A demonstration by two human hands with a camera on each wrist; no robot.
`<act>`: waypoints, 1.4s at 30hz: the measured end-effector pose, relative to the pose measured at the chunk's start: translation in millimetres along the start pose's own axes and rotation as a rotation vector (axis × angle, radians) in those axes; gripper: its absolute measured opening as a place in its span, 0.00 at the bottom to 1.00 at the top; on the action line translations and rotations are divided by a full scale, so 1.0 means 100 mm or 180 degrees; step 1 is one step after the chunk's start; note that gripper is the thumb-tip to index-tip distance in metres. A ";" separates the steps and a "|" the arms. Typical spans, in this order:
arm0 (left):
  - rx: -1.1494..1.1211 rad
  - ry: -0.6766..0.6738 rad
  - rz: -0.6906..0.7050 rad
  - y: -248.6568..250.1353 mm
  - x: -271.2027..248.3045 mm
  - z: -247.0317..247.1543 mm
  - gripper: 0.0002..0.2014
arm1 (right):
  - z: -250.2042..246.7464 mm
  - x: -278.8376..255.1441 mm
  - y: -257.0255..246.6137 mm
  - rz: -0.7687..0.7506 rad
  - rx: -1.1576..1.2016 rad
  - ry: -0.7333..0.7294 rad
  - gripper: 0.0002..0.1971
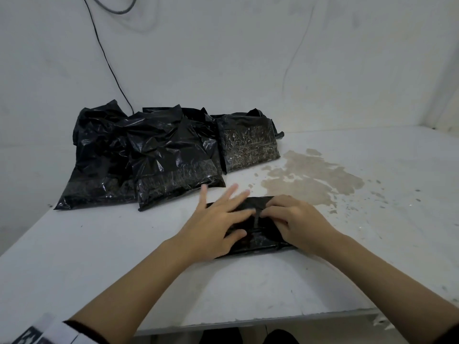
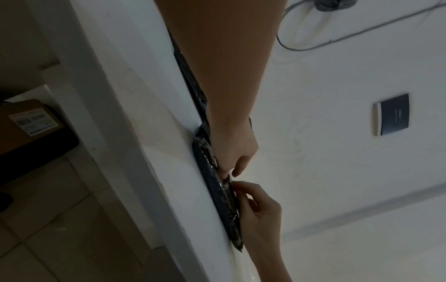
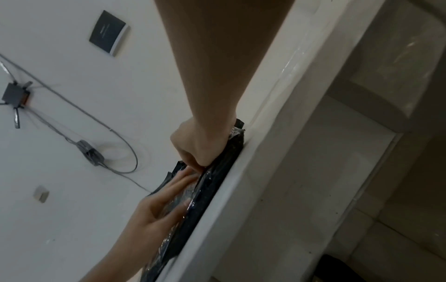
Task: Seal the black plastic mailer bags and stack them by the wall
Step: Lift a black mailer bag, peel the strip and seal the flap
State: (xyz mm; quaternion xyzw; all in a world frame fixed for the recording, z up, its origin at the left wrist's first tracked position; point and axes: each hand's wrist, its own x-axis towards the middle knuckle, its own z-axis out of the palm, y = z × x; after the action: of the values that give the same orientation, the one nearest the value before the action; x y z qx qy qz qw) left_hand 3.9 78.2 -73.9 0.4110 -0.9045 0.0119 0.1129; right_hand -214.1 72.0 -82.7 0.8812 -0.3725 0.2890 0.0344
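mailer bag [image 1: 258, 240] lies flat on my table [image 1: 124, 244]. left hand [image 1: 218, 219] presses it, fingers spread. right hand [image 1: 295, 219] pinches its flap.

A flat black mailer bag [image 1: 258, 234] lay near the table's front; crumpled black bags [image 1: 154, 155] were heaped against the wall.

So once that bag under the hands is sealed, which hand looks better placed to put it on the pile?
Probably the left hand. It lies flat with straight fingers on the mailer bag, on the side nearer the pile of black bags by the wall. The right hand is curled, pinching the flap, farther from the pile.
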 end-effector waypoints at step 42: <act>0.0361 0.0993 0.0977 -0.15 -0.31 0.02 0.15 | -0.30 -0.35 0.55 -0.0900 -0.0673 -0.0093 0.11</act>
State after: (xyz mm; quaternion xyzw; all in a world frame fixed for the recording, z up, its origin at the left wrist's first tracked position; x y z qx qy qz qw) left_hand 34.1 90.8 -83.7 0.2674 -0.9259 0.1432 0.2250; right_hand -285.3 62.8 -85.4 0.9204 -0.2736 0.2276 0.1618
